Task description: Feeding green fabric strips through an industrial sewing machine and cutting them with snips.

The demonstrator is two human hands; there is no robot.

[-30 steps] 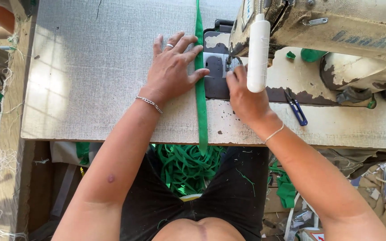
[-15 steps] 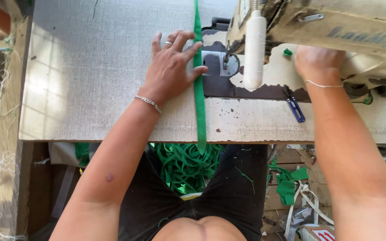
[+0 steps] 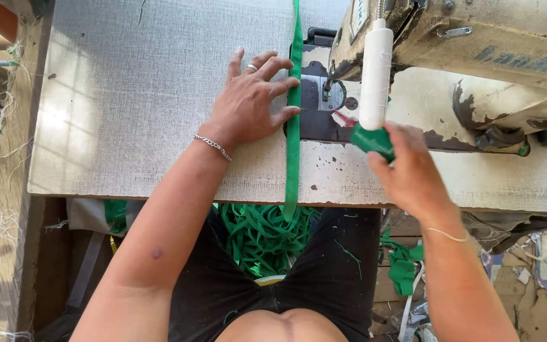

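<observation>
Green strap (image 3: 293,136) under the left hand (image 3: 251,101), which lies flat and wide open on the bench (image 3: 128,107), palm down, fingers spread and pointing toward the machine. The fingertips rest on the strap's edge, pressing it down without gripping it. One ring on a finger, one chain bracelet (image 3: 213,145) at that wrist, forearm slanting up from lower left.

Over to the right hand (image 3: 413,174): fingers pinched shut on one small folded piece of green fabric (image 3: 373,140), held just in front of the machine's bed, with the wrist bent and a thin band around it.

One strap runs straight down the bench, from the far edge past the needle area and over the near edge, dropping into one heap of green strapping (image 3: 261,237) at the person's lap.

One sewing machine (image 3: 476,50), cream, worn and stained, sits on the right. One white spool of thread (image 3: 375,73) stands upright in front of it, just above the fabric piece. Blue lettering marks the machine's arm, with a small label at its top left corner. More green scraps (image 3: 403,266) lie below the bench at right.
</observation>
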